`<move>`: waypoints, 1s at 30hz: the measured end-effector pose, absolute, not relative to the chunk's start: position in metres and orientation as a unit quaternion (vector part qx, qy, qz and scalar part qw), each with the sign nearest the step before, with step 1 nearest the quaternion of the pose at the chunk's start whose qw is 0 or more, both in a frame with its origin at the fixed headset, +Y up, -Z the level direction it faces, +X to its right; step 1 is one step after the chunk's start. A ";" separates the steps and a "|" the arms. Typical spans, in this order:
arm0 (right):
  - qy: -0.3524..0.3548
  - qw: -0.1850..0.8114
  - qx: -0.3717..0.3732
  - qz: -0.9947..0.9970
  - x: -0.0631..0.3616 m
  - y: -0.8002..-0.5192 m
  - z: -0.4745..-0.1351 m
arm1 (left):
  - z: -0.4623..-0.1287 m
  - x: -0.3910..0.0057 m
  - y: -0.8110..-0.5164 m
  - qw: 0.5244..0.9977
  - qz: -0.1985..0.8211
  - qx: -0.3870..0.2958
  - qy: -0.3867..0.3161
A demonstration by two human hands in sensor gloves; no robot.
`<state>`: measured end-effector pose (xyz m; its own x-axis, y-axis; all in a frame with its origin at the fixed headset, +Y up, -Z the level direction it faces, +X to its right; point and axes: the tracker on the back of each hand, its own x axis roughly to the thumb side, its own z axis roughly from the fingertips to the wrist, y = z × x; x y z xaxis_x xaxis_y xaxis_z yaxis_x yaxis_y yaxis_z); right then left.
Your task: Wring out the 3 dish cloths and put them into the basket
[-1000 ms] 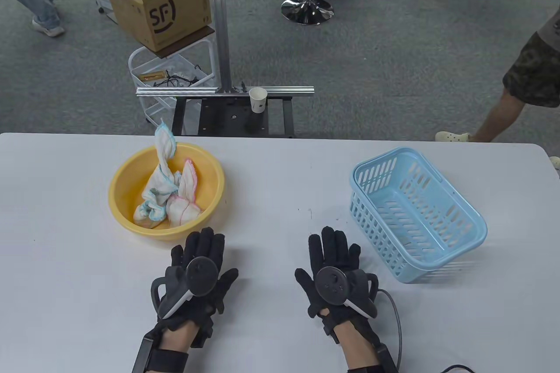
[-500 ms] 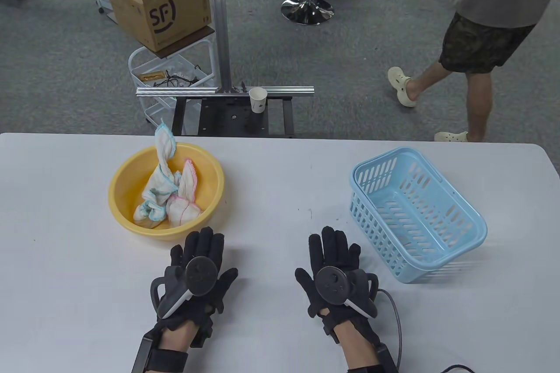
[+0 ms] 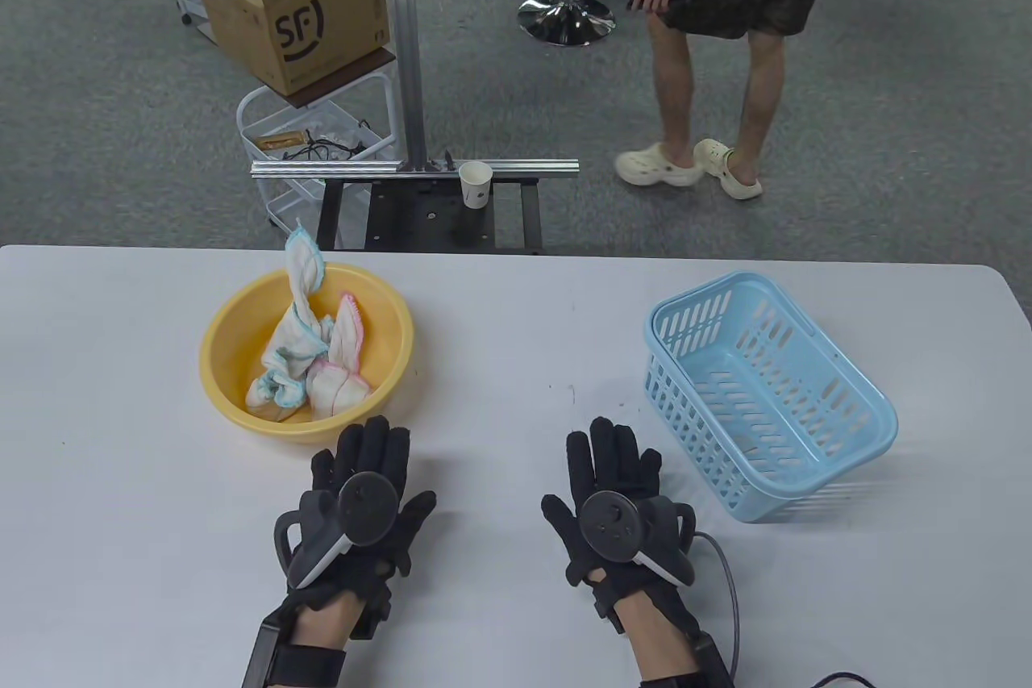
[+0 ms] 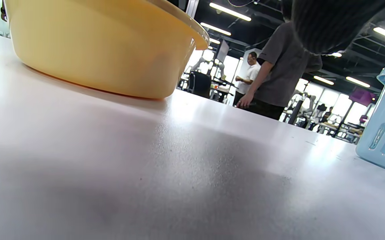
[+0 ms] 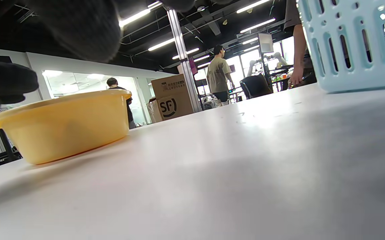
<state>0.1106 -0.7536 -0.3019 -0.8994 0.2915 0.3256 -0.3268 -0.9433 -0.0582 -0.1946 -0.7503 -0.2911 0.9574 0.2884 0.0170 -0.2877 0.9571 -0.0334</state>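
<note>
A yellow basin (image 3: 234, 389) stands on the left of the white table and holds the twisted dish cloths: a blue-edged one (image 3: 300, 293) sticking up over the rim and a pink-edged one (image 3: 343, 373). A third cannot be told apart. The light blue basket (image 3: 855, 398) sits on the right with nothing in it. My left hand (image 3: 367, 470) lies flat on the table just in front of the basin, fingers straight. My right hand (image 3: 613, 470) lies flat beside the basket's near left corner. Neither hand holds anything. The basin (image 4: 96, 50) and basket (image 5: 352, 43) show in the wrist views.
Behind the table's far edge stands a metal frame (image 3: 415, 168) with a paper cup (image 3: 475, 184) on it. A person (image 3: 726, 35) walks on the carpet beyond. A cardboard box (image 3: 298, 2) rests on a cart at the back left.
Both hands stay flat in the same spots. The person in the background has walked from the right toward the middle.
</note>
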 end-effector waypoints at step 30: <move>-0.053 0.200 0.164 0.964 0.110 -0.753 -0.302 | -0.376 -0.308 -0.682 0.973 0.103 -0.117 0.169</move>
<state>0.1098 -0.7528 -0.3023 -0.8660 0.3686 0.3380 -0.4036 -0.9142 -0.0371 -0.3082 -0.6820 -0.3758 0.9219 0.1603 -0.3528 -0.2393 0.9516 -0.1928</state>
